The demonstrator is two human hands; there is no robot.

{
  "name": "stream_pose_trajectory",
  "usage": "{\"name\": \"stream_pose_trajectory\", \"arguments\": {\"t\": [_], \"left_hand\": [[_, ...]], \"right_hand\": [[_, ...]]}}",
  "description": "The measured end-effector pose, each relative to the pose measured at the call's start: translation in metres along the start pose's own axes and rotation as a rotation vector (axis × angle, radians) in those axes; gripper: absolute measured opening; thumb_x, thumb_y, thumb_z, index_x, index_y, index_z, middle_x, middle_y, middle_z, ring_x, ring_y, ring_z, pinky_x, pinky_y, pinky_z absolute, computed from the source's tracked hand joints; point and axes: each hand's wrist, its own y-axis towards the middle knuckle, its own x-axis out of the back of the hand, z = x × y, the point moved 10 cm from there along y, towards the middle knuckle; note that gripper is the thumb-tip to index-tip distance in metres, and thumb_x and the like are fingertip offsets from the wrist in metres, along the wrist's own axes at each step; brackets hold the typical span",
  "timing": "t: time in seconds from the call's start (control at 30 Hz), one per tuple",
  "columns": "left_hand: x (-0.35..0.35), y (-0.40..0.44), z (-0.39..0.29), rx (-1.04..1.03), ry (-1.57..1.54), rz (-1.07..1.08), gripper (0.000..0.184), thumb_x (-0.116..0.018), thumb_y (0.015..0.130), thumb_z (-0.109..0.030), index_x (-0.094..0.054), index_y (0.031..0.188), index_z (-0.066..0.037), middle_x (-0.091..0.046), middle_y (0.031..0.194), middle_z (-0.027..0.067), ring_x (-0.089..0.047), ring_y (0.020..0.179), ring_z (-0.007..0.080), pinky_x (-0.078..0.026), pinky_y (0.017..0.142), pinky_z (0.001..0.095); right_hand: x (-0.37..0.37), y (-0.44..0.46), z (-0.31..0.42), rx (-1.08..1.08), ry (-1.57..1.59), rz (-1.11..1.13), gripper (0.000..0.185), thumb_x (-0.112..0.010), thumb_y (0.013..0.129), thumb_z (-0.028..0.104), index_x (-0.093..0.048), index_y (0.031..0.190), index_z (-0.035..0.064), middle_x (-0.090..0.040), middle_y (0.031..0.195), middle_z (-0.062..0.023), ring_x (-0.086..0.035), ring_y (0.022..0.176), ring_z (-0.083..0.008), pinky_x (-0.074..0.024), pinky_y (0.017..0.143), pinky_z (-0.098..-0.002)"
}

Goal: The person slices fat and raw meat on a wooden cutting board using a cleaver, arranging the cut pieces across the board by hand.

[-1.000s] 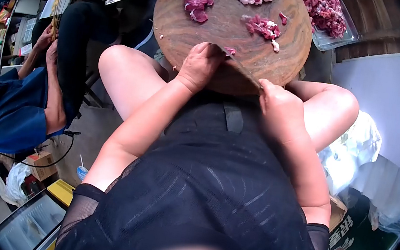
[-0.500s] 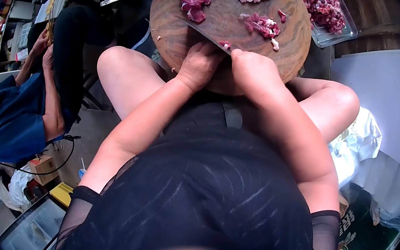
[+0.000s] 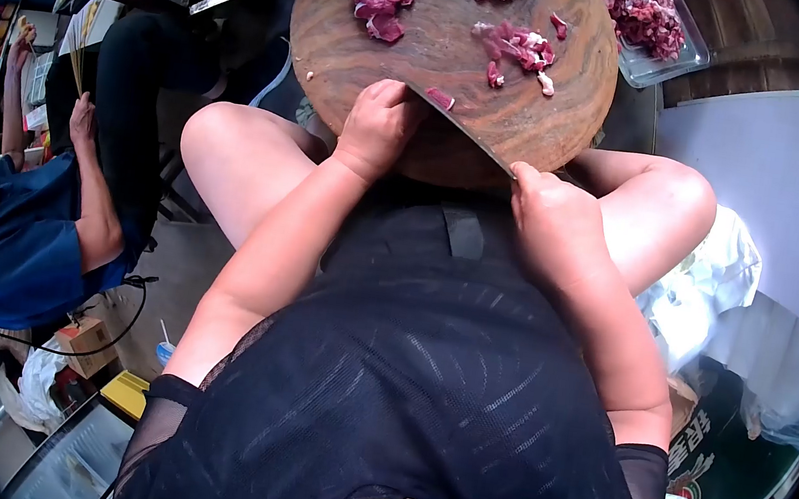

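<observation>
My right hand [image 3: 558, 214] is closed around the handle end of a knife [image 3: 470, 138] at the near edge of a round wooden chopping board [image 3: 342, 70]. The blade slants up and left to my left hand [image 3: 375, 127]. That hand's fingers are curled at the far end of the blade; whatever they grip is hidden. A small slice of meat [image 3: 439, 99] lies along the blade's far side. Beyond it rests a cluster of small cut pieces [image 3: 519, 45]. Larger strips of red meat with pale fat [image 3: 381, 3] lie toward the back left of the board.
A clear plastic tray [image 3: 692, 58] heaped with chopped meat [image 3: 647, 18] stands beyond the board at right. On the left sits another person [image 3: 28, 231] in blue, holding thin sticks [image 3: 77, 51]. My knees flank the board. White plastic bags [image 3: 708, 280] lie at right.
My right hand has drawn the knife back toward me and right, away from my left hand. A small meat piece now lies beside the cut cluster. The other person's hands have moved apart.
</observation>
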Motion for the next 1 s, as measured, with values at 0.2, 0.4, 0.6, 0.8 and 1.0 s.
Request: {"name": "stream_pose_trajectory", "arguments": {"t": [0.2, 0.4, 0.6, 0.8, 1.0], "left_hand": [[-0.007, -0.004, 0.006, 0.039, -0.048, 0.009, 0.023, -0.071, 0.078, -0.004, -0.071, 0.101, -0.007, -0.065, 0.099, 0.0121, -0.063, 0.094, 0.0335, -0.052, 0.08, 0.0412], [0.0, -0.005, 0.001, -0.003, 0.063, -0.051, 0.017, -0.069, 0.075, -0.01, -0.071, 0.092, -0.009, -0.066, 0.1, 0.0079, -0.062, 0.092, 0.029, -0.051, 0.076, 0.0414], [0.006, -0.012, 0.037, 0.508, 0.111, 0.14, 0.056, -0.08, 0.074, -0.027, -0.057, 0.122, -0.01, -0.062, 0.106, 0.0083, -0.058, 0.098, 0.0321, -0.043, 0.091, 0.0437], [0.013, -0.012, 0.019, 0.171, 0.033, 0.022, 0.029, -0.076, 0.074, -0.015, -0.066, 0.1, -0.007, -0.063, 0.1, 0.0098, -0.06, 0.094, 0.0334, -0.048, 0.083, 0.0436], [0.005, -0.014, 0.015, 0.11, 0.069, 0.004, 0.015, -0.068, 0.074, -0.005, -0.071, 0.089, -0.007, -0.065, 0.092, 0.0104, -0.063, 0.086, 0.0328, -0.052, 0.077, 0.0428]], "right_hand": [[-0.005, 0.02, 0.015, 0.005, -0.018, 0.135, 0.009, -0.051, 0.085, 0.006, -0.059, 0.083, 0.002, -0.067, 0.073, -0.0185, -0.069, 0.067, -0.0362, -0.0558, 0.06, -0.0461], [-0.027, 0.079, 0.027, 0.071, 0.022, 0.131, 0.015, -0.049, 0.086, 0.007, -0.062, 0.085, 0.0008, -0.069, 0.082, -0.0194, -0.07, 0.08, -0.0362, -0.0561, 0.069, -0.0473], [-0.01, 0.06, -0.001, -0.064, 0.067, -0.004, 0.016, -0.049, 0.092, 0.014, -0.06, 0.096, 0.0027, -0.069, 0.083, -0.0195, -0.068, 0.08, -0.0386, -0.0533, 0.072, -0.0502], [0.006, 0.011, 0.012, 0.036, 0.1, -0.036, 0.014, -0.051, 0.091, 0.014, -0.059, 0.092, 0.0025, -0.068, 0.077, -0.0178, -0.068, 0.073, -0.0364, -0.0544, 0.065, -0.047], [-0.007, 0.012, 0.018, 0.04, -0.012, 0.171, 0.013, -0.05, 0.087, 0.008, -0.06, 0.089, 0.0005, -0.067, 0.074, -0.0201, -0.069, 0.072, -0.0368, -0.0557, 0.064, -0.0467]]}}
